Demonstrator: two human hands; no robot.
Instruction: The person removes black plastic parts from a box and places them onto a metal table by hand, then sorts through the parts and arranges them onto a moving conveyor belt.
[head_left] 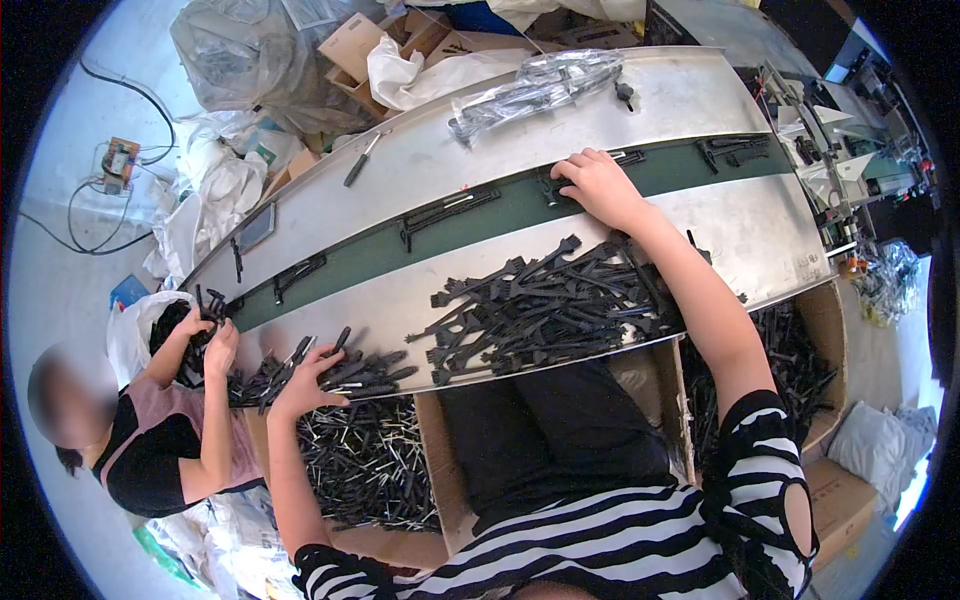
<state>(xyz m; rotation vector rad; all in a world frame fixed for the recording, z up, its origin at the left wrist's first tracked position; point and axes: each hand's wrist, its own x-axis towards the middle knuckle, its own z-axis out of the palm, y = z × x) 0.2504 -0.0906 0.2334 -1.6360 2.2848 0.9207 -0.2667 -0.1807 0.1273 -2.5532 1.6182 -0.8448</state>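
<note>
Handles (380,373): heaped, left hand (306,386) over them, fingers parted. Part (548,192): on belt (680,175), under bent right hand (602,188); grip cannot be told. Hands well apart. Step seems picking and placing; next move likely calls for separating one handle.

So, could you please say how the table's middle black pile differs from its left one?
The middle pile is larger; the left pile is smaller. The left hand is at the left pile, while neither hand is in the middle pile. Both are jumbled black parts on the metal table.
</note>
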